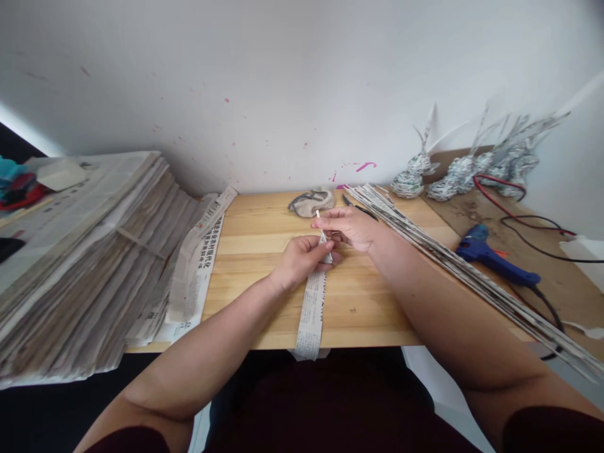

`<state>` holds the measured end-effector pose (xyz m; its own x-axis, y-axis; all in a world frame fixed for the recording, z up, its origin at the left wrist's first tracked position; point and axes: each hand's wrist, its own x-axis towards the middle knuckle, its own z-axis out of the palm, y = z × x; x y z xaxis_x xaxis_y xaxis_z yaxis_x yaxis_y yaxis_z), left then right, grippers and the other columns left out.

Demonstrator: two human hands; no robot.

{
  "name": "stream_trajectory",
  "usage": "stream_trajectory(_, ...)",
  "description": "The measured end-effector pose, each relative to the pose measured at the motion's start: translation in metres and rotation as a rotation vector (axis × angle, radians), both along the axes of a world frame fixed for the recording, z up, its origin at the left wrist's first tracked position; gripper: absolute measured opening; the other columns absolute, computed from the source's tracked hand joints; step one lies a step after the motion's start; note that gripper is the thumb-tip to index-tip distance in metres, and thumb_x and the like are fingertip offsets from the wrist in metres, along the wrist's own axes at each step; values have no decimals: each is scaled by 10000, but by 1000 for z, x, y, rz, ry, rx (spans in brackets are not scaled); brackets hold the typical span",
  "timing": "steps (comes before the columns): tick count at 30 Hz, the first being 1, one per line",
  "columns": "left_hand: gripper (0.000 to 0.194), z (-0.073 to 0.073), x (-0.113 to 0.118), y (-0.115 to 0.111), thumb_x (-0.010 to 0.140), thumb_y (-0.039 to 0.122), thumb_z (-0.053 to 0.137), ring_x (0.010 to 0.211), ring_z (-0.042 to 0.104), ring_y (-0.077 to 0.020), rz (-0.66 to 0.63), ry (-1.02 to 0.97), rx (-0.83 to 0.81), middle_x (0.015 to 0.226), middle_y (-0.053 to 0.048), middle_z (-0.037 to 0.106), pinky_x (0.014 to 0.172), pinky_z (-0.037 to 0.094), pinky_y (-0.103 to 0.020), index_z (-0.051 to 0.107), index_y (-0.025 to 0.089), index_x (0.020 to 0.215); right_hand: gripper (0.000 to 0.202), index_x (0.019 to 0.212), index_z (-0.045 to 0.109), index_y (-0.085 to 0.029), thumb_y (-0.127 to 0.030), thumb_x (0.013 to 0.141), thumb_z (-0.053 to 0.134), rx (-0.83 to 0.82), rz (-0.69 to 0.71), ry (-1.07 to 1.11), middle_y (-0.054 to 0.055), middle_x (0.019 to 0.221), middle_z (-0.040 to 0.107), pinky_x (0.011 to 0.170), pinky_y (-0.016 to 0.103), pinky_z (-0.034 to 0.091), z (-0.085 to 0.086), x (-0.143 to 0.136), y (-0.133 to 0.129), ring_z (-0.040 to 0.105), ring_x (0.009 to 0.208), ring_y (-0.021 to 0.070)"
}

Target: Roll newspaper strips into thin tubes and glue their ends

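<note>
A long newspaper strip point(311, 311) runs from between my hands down over the front edge of the wooden table point(264, 251). Its upper end is rolled tight around a thin stick, whose pale tip shows above my fingers. My left hand point(304, 257) pinches the strip and the lower part of the roll, thumb on top. Close beside it on the right, my right hand point(346, 228) is closed on the upper part of the rolled end, with thumb and fingers near the tip.
Stacked newspapers point(117, 251) and loose strips point(189, 270) lie left. Behind my hands are a cloth point(312, 202) and dark scissors point(361, 207). Right are long paper rods point(453, 267), a blue glue gun point(495, 259), cables and woven paper figures point(410, 177).
</note>
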<state>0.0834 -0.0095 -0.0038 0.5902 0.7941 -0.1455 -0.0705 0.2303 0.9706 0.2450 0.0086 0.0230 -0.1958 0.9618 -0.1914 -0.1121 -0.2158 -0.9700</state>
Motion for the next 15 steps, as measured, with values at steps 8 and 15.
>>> stream_trajectory(8,365,1,0,-2,801,457,695,755,690,-159,-22,27,14,828,-118,735,750,571,-308,711,96,860,397,631,586,-167,-404,529,887,-30,-94,14,-52,517,481,395,192,231,2,-8,-3,387,466,55)
stream_trajectory(15,336,-2,2,-4,784,432,719,765,695,-158,-43,16,-31,810,-101,733,733,564,-286,703,106,862,401,710,675,-141,-443,541,878,33,-88,29,-32,576,494,397,186,209,2,-6,0,401,529,60)
